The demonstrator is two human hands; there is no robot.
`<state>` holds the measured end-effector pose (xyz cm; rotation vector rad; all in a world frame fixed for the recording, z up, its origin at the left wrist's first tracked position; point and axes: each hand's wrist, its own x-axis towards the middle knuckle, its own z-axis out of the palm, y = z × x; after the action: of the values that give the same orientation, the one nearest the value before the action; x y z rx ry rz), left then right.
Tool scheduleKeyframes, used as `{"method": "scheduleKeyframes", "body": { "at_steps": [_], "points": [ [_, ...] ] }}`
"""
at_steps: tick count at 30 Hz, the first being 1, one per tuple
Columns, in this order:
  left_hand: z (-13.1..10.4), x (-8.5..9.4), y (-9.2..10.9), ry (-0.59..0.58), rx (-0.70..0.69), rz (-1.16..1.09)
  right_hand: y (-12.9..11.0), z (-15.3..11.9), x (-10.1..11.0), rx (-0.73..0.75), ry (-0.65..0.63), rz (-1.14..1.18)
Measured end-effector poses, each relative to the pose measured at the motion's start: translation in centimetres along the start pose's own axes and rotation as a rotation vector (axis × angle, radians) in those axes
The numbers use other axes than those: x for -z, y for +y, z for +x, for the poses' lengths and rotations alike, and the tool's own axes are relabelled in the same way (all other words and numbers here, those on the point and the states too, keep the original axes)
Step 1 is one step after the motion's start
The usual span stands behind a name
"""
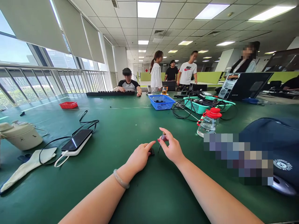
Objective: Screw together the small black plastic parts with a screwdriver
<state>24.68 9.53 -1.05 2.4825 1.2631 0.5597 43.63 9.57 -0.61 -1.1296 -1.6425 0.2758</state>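
Observation:
Near the middle of the green table my right hand (171,146) grips a small screwdriver (163,137) between thumb and fingers. Its thin dark shaft points down toward the tabletop, just right of a small black part (152,151). That part lies at the fingertips of my left hand (141,155), whose fingers are closed together on it against the table. Much of the part is hidden by those fingers, so its kind does not show. Screwdriver tip and black part look slightly apart.
On the green table (112,130) stand a blue basket (163,106), turquoise baskets (198,108) with cables, and a red-lidded bottle (207,124). A phone (78,141), cream flask (21,135) and red tray (68,105) lie left; a dark bag (268,137) right. A person (128,83) sits opposite.

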Motion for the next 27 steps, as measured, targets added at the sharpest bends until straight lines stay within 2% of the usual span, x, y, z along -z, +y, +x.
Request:
{"method": "scheduleKeyframes", "body": {
  "at_steps": [6, 11, 27],
  "points": [
    [0.2, -0.1, -0.6, 0.051, 0.084, -0.118, -0.4, 0.2, 0.4, -0.019, -0.066, 0.014],
    [0.2, 0.0, -0.5, 0.045, 0.167, -0.147, -0.5, 0.1, 0.5, -0.044, -0.123, 0.037],
    [0.3, 0.3, -0.2, 0.035, 0.219, -0.135, -1.1, 0.2, 0.5, -0.048, -0.065, 0.012]
  ]
}}
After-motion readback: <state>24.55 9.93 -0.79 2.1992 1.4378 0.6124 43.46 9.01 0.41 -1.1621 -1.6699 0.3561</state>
